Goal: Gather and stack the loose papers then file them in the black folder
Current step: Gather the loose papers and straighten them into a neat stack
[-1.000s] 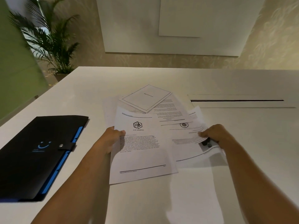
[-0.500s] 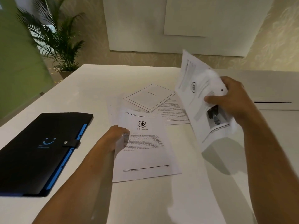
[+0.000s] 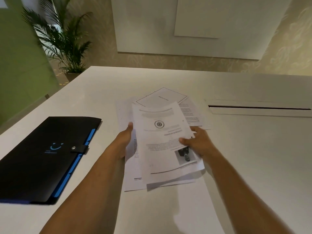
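A printed sheet with a round seal [image 3: 162, 132] lies tilted on top of another sheet [image 3: 133, 173] in the middle of the white table [image 3: 253, 166]. My right hand [image 3: 196, 141] pinches the top sheet's right edge. My left hand [image 3: 125, 141] holds the left edge of the sheets beneath it. Farther back lie more loose papers, one with a thin black border [image 3: 162, 97] and one full of text [image 3: 190, 114]. The black folder [image 3: 42, 157], snapped closed, with blue tabs and a blue smile mark, rests at the left.
A long narrow slot [image 3: 258, 108] is cut into the table at the right. A potted palm [image 3: 65, 39] stands beyond the table's far left corner, beside a green wall. White panels hang on the wall behind.
My right hand lifted the sealed sheet from the right side, swung it up, and has brought it down on top of the sheet under my left hand.
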Demonstrator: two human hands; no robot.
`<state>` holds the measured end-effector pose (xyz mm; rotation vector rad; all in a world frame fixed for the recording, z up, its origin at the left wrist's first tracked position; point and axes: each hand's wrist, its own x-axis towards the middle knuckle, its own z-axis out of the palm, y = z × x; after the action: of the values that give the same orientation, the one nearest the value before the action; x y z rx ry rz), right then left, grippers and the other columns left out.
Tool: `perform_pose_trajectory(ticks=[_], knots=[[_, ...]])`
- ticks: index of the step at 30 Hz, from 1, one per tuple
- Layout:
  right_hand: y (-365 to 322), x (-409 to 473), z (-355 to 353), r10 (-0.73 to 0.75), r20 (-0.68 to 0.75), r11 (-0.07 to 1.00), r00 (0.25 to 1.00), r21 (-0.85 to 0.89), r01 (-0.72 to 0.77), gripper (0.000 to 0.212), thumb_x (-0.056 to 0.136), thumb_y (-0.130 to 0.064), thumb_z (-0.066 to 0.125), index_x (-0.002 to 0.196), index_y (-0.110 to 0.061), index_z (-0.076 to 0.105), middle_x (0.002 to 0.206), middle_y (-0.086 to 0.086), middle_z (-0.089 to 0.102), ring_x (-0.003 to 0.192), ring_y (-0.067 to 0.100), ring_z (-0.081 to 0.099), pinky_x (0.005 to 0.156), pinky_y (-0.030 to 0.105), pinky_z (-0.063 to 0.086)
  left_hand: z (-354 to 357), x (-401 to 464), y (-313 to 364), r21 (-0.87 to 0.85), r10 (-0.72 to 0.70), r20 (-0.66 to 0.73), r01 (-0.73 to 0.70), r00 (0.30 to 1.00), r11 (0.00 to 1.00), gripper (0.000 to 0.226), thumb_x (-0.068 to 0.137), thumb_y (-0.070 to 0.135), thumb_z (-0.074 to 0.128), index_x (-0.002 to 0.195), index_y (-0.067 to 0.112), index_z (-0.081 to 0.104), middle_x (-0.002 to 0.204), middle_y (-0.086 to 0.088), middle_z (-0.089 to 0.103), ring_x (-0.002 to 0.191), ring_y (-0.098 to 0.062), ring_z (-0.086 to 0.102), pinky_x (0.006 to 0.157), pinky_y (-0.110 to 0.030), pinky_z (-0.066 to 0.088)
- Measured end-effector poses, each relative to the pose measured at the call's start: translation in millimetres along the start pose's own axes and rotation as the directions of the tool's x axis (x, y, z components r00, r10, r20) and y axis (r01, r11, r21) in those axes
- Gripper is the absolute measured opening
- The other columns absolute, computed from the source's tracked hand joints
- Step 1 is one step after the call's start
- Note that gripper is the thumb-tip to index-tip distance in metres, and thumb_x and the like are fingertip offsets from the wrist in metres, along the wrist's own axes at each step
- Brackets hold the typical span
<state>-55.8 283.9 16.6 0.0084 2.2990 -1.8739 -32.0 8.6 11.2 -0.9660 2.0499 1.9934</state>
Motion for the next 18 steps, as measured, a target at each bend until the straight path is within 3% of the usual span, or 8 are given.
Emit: perform_pose_trajectory(ticks=[2,4,7,9,11,13,15,18], knots=[[19,1,11,-0.003,-0.042,0.994,0.999,-0.112,-0.002,0.046,0.073,-0.003,0.085,0.109,-0.018,0.060,0.106,0.007,0.075,0.089,0.022,0.075,0.084,0.048,0.061,0,-3,2,-0.027,-0.003,0.035,0.004,0.999,1.000,0.093,0.079,0.080,0.037,0.146,0.015,0.038,0.148,-0.013,0.041,0.131,-0.034,0.041,0.097,-0.042,0.037],[28,-1,22,-0.019,-0.069,0.964,0.997,-0.265,0.000,0.051,0.070,-0.022,0.084,0.115,-0.026,0.059,0.108,-0.003,0.074,0.091,0.018,0.073,0.085,0.048,0.059,0,-7,-2,0.013,0.094,0.059,-0.095,0.994,0.995,0.090,0.075,0.077,0.051,0.139,0.014,0.047,0.139,-0.011,0.051,0.125,-0.034,0.048,0.096,-0.041,0.040],[32,-4,31,-0.088,-0.080,0.917,0.993,-0.396,0.050,0.045,0.069,-0.038,0.076,0.110,-0.032,0.058,0.106,-0.013,0.070,0.088,0.011,0.070,0.080,0.044,0.061,-1,-8,-16,0.015,0.318,0.084,-0.321,0.944,0.947,0.051,0.077,0.032,0.080,0.120,0.010,0.062,0.113,-0.003,0.069,0.109,-0.029,0.064,0.090,-0.038,0.052],[31,-5,35,-0.136,-0.083,0.874,0.987,-0.479,0.080,0.041,0.069,-0.045,0.072,0.106,-0.033,0.058,0.107,-0.012,0.066,0.087,0.007,0.066,0.076,0.043,0.060,-1,-11,-21,-0.002,0.388,0.097,-0.390,0.916,0.921,0.033,0.080,0.008,0.076,0.111,0.012,0.064,0.100,0.002,0.073,0.099,-0.022,0.068,0.076,-0.028,0.056],[31,-5,37,-0.164,-0.121,0.853,0.979,-0.516,0.079,0.046,0.070,-0.052,0.067,0.110,-0.031,0.061,0.110,-0.009,0.062,0.088,0.007,0.063,0.076,0.042,0.060,-2,-15,-21,-0.060,0.415,0.108,-0.411,0.903,0.910,0.030,0.085,0.000,0.068,0.107,0.019,0.063,0.091,0.008,0.074,0.089,-0.013,0.070,0.062,-0.018,0.054],[27,-4,35,-0.159,-0.162,0.893,0.974,-0.444,0.072,0.047,0.069,-0.057,0.066,0.110,-0.033,0.063,0.107,-0.013,0.066,0.088,0.006,0.066,0.075,0.041,0.060,-3,-20,-19,-0.133,0.417,0.151,-0.399,0.896,0.907,0.031,0.088,-0.002,0.063,0.105,0.024,0.063,0.087,0.011,0.076,0.080,-0.008,0.072,0.057,-0.015,0.053],[22,-2,33,-0.106,-0.158,0.968,0.982,-0.244,0.065,0.041,0.072,-0.055,0.071,0.107,-0.036,0.064,0.100,-0.016,0.074,0.088,0.006,0.072,0.077,0.040,0.061,-5,-24,-15,-0.148,0.422,0.190,-0.399,0.886,0.905,0.032,0.091,-0.002,0.059,0.105,0.027,0.062,0.088,0.015,0.075,0.080,-0.005,0.071,0.057,-0.014,0.053],[17,2,29,-0.021,0.015,0.996,1.000,0.084,0.019,0.034,0.085,-0.036,0.075,0.117,-0.026,0.069,0.103,-0.010,0.078,0.094,0.012,0.075,0.085,0.038,0.060,-6,-29,-4,-0.349,0.423,0.277,-0.320,0.862,0.881,0.035,0.092,-0.010,0.049,0.114,0.015,0.061,0.101,-0.002,0.075,0.090,-0.018,0.072,0.068,-0.025,0.057]])
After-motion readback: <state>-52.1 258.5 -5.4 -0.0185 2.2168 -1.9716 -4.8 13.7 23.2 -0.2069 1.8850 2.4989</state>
